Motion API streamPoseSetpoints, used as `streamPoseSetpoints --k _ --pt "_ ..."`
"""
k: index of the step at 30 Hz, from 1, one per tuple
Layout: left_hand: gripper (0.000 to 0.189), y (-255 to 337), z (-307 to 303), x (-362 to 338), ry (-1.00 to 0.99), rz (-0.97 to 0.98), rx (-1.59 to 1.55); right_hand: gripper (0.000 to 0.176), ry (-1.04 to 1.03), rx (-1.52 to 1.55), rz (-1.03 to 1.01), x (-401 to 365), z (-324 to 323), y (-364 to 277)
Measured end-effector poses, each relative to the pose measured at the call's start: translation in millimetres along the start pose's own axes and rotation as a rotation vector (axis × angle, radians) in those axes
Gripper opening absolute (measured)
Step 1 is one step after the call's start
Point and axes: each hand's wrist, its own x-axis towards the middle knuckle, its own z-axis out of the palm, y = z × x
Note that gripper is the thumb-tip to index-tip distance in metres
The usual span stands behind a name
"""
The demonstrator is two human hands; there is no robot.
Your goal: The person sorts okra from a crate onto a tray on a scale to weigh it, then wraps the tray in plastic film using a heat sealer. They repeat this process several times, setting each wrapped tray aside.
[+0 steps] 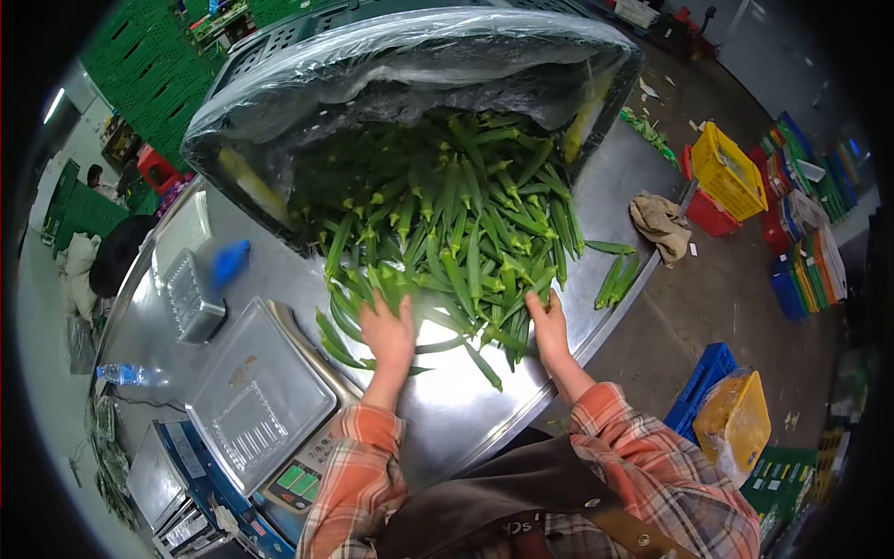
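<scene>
A heap of green okra [466, 233] spills from a tipped crate [256, 214] lined with clear plastic film [400, 56] onto the metal table [447, 410]. At the near left edge of the heap, my left hand [388, 334] touches the pods with its fingers apart. My right hand [549, 328] lies against the right side of the heap, thumb and fingers apart, some fingertips hidden among pods. Neither hand is closed round a pod. Several loose okra pods lie to the right, near the table edge.
Left of my left hand stands a weighing scale [296, 484] with a metal pan [265, 401]. Beyond it are a clear plastic tray [191, 298], a blue item [230, 262] and a water bottle [130, 374]. A brown cloth [659, 226] lies at the table's right edge, with a yellow crate [728, 172] beyond.
</scene>
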Motion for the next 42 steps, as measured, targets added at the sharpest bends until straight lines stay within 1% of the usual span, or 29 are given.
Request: streamPoseSetpoints --k 2,3,5,6,7,8,9,10,12,13,16,17,20,21,22,24,27,30,31,32,34,35,38,39,42 --pt "0.076 11.5 1.8 -10.8 -0.054 0.006 -0.138 0.073 -0.054 0.381 0.236 9.7 -5.1 -18.2" --pt "0.079 14.6 8.3 -11.1 -0.008 -0.014 -0.176 0.063 -0.065 0.456 0.297 21.0 -2.3 -8.1" --pt "0.083 20.3 22.2 -8.2 0.089 -0.049 -0.250 0.059 -0.024 0.382 0.164 19.4 15.3 -6.1" --pt "0.085 31.7 22.5 -9.7 0.095 -0.056 -0.260 0.057 -0.007 0.343 0.091 19.7 26.2 -5.6" --pt "0.087 44.0 22.3 -12.8 0.101 -0.065 -0.269 0.055 0.039 0.367 0.058 17.4 35.6 6.6" --pt "0.089 54.9 19.9 -15.2 0.107 -0.075 -0.278 0.054 0.033 0.481 0.108 -9.0 39.5 -30.9" --pt "0.091 61.2 16.6 -17.5 0.029 -0.045 -0.353 0.054 0.003 0.371 0.060 -12.3 43.2 -15.8" --pt "0.091 61.1 20.6 -19.8 0.039 0.008 -0.329 0.054 -0.025 0.262 0.016 -17.3 46.2 0.4" --pt "0.091 55.7 29.0 -25.6 0.065 0.112 -0.282 0.056 -0.079 0.166 0.062 -39.8 46.0 -10.1" --pt "0.093 49.2 26.6 -23.0 0.041 0.146 -0.278 0.049 -0.069 0.107 -0.072 -44.9 46.9 -4.7" --pt "0.093 24.3 23.0 2.0 0.031 0.129 -0.494 0.049 -0.197 0.464 0.134 -27.2 42.0 -17.8" --pt "0.093 29.9 23.7 4.7 0.081 0.126 -0.475 0.052 -0.206 0.472 0.098 -22.1 44.7 -22.2" --pt "0.093 47.2 22.7 -12.3 -0.049 0.104 -0.554 0.056 -0.203 0.462 -0.004 -32.1 58.4 -26.6" --pt "0.084 46.4 23.7 -23.7 -0.058 0.140 -0.524 0.060 -0.214 0.408 0.048 -43.4 54.1 -35.4" --pt "0.080 44.0 22.3 -36.6 -0.087 0.150 -0.562 0.060 -0.205 0.340 0.074 -52.4 50.8 -34.1" --pt "0.073 41.8 8.3 -69.0 -0.152 0.160 -0.636 0.061 -0.269 0.241 0.078 -81.7 35.7 -46.6" --pt "0.066 32.8 -13.1 -117.8 -0.001 0.327 -0.551 0.064 -0.264 0.202 -0.061 -121.3 21.2 -37.5" --pt "0.063 37.8 -28.4 -123.9 -0.001 0.281 -0.704 0.071 -0.367 -0.093 -0.170 -120.3 14.3 -46.2" --pt "0.058 29.5 -15.8 -113.3 -0.185 0.128 -0.671 0.074 -0.434 -0.062 -0.050 -109.1 15.5 -53.8" --pt "0.056 30.8 -17.3 -109.9 -0.142 0.152 -0.690 0.077 -0.493 -0.039 0.072 -97.5 17.1 -65.0" --pt "0.054 34.4 -21.3 -117.3 -0.072 0.176 -0.728 0.077 -0.409 -0.093 -0.268 -102.3 16.5 -57.3" --pt "0.053 41.6 -29.7 -120.4 -0.040 0.194 -0.817 0.075 -0.385 -0.082 -0.332 -104.7 14.0 -68.4" --pt "0.055 42.6 -16.6 -114.8 -0.032 0.219 -0.811 0.074 -0.562 -0.038 0.020 -89.9 18.3 -66.2" --pt "0.059 43.5 -12.4 -113.1 0.051 0.223 -0.737 0.073 -0.490 -0.052 -0.177 -93.7 20.9 -63.5" --pt "0.062 43.1 -24.0 -109.6 0.065 0.359 -0.724 0.070 -0.439 0.028 -0.249 -106.6 15.0 -74.2"
